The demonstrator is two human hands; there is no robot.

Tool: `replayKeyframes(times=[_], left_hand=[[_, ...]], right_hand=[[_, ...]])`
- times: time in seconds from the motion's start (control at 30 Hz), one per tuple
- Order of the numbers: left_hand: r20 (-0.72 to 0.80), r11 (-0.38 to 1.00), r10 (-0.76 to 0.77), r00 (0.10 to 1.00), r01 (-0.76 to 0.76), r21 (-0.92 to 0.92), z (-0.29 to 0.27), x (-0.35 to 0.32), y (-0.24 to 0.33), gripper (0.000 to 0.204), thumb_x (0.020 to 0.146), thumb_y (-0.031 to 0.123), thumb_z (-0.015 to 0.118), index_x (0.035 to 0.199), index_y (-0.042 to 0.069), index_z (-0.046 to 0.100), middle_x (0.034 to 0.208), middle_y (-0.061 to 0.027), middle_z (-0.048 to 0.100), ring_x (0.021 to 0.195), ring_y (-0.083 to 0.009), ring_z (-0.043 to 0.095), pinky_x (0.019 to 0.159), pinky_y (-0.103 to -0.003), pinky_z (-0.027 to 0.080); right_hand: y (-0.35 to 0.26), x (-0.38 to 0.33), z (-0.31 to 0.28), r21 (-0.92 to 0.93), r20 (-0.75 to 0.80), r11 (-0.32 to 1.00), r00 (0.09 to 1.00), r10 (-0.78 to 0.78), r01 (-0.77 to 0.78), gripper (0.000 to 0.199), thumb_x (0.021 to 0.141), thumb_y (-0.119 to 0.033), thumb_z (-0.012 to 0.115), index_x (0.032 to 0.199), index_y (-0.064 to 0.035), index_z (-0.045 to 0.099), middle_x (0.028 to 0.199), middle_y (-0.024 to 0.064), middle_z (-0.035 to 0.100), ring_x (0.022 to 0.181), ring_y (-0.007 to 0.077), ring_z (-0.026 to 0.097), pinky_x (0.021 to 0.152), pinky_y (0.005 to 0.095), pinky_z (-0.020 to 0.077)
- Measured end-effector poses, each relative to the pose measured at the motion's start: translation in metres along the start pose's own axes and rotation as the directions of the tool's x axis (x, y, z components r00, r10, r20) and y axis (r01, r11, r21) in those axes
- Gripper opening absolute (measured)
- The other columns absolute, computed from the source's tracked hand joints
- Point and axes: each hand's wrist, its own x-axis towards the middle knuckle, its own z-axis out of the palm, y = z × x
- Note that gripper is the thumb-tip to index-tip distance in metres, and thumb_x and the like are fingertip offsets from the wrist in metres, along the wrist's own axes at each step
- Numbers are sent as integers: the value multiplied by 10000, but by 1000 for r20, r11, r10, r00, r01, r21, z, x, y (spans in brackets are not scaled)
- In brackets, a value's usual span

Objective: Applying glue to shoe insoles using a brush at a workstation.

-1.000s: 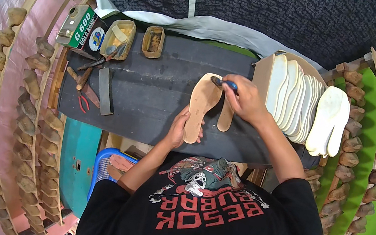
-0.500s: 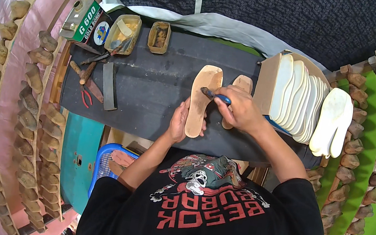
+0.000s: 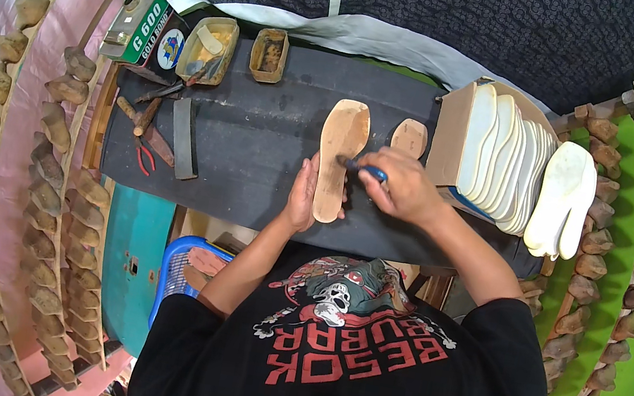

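My left hand (image 3: 303, 198) grips a tan shoe insole (image 3: 345, 127) by its narrow lower half, holding it above the dark table with the broad end away from me. My right hand (image 3: 403, 186) is closed round the blue handle of a small brush (image 3: 372, 171). The brush's dark tip touches, or nearly touches, the middle of the insole near its right edge. A second tan insole (image 3: 409, 137) lies on the table beyond my right hand, which hides its lower part.
A cardboard box (image 3: 452, 132) packed with white soles stands right, with more white soles (image 3: 561, 201) beside it. Far left are a metal can (image 3: 136, 34) and two tubs (image 3: 217, 68); pliers (image 3: 146, 157) and a grey strip (image 3: 185, 138) lie nearer. Racks of shoe lasts flank the table (image 3: 257, 154).
The brush has moved down along the insole from its upper part to its middle. My right hand has shifted slightly nearer me, uncovering more of the second insole's broad end.
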Motion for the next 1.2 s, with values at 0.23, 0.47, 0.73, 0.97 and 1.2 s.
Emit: replayKeyframes(times=[0.23, 0.47, 0.73, 0.97, 1.2], left_hand=[[-198, 982, 179, 964, -164, 92, -7, 7, -13, 760, 1035, 704, 227, 1529, 136, 327, 1122, -103, 586, 879, -218, 668, 715, -385, 621], [-124, 995, 99, 987, -93, 46, -2, 1, 5, 796, 1019, 740, 178, 1516, 140, 340, 1105, -93, 595, 864, -206, 671, 728, -375, 601], [-183, 997, 45, 982, -33, 67, -3, -19, 0, 807, 1017, 743, 170, 1520, 137, 345, 1161, -78, 616, 871, -185, 665, 693, -350, 608], [-382, 989, 141, 913, -111, 101, -48, -26, 23, 820, 1016, 747, 178, 1523, 123, 344, 1159, -84, 611, 852, -187, 659, 684, -340, 604], [-188, 999, 25, 982, -20, 27, -91, -39, 50, 806, 994, 780, 170, 1455, 157, 390, 1022, -102, 621, 815, -202, 648, 691, -366, 586]], right_hand=[[-36, -14, 15, 46, 146, 979, 968, -203, 198, 231, 881, -154, 752, 1023, -16, 632, 853, 128, 640, 785, 316, 645, 721, 410, 517], [-29, -9, 16, 128, 148, 979, 973, -176, 158, 219, 882, -127, 745, 1038, -14, 639, 851, 131, 647, 781, 323, 643, 714, 410, 514], [-9, 19, 23, 66, 57, 987, 987, -148, 144, 239, 878, -130, 749, 1035, 0, 623, 843, 138, 630, 759, 327, 622, 706, 427, 506], [-13, 40, 64, 194, 157, 975, 978, -138, 106, 278, 873, -126, 750, 1093, 0, 633, 889, 155, 643, 815, 345, 636, 743, 439, 517], [18, 139, 84, 63, -161, 993, 981, 107, -98, 255, 958, -105, 670, 1188, -5, 622, 1015, 205, 681, 938, 409, 657, 828, 460, 519]])
